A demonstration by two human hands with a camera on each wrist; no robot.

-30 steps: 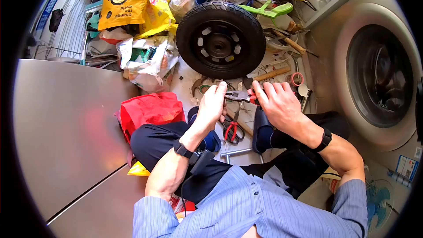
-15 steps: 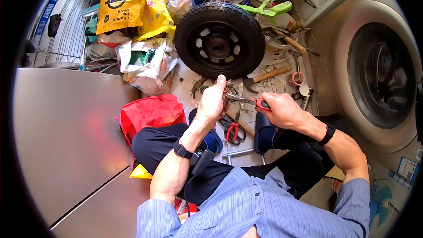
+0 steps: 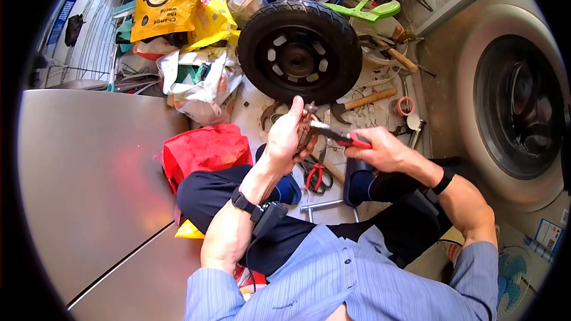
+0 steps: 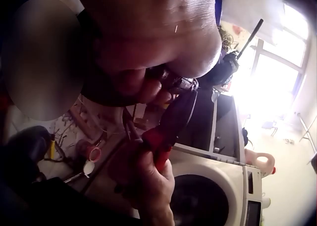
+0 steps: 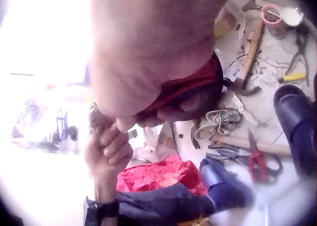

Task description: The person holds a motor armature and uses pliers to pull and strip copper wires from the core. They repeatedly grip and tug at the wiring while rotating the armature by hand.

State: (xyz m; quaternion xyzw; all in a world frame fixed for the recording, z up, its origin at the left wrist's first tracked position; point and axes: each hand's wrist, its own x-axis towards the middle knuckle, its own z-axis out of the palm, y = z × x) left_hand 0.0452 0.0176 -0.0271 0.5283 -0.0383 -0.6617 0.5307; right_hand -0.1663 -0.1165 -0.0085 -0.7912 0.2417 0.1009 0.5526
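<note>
My left hand (image 3: 282,141) holds a small rusty brown metal part (image 3: 304,132) in front of the wheel, thumb pointing up along it. A short stud sticks up from the part's top end. What kind of part it is, I cannot tell. My right hand (image 3: 383,148) grips a pair of red-handled pliers (image 3: 333,133) from the right. The dark pliers' jaws reach the part's right side. In the left wrist view the pliers (image 4: 179,111) run up to the part beside the left fingers, and much of the part is hidden by that hand.
Behind the hands a black-tyred wheel (image 3: 253,62) stands upright. A hammer (image 3: 370,98), a roll of pink-rimmed tape (image 3: 404,106) and red-handled scissors (image 3: 318,177) lie on the floor. A washing machine (image 3: 464,101) borders the right, a red bag (image 3: 205,151) the left.
The right hand has drawn down and right, its fingers now wrapped round the pliers' handles. In the left hand the rusty part has turned into fuller view, with the pliers still against it.
</note>
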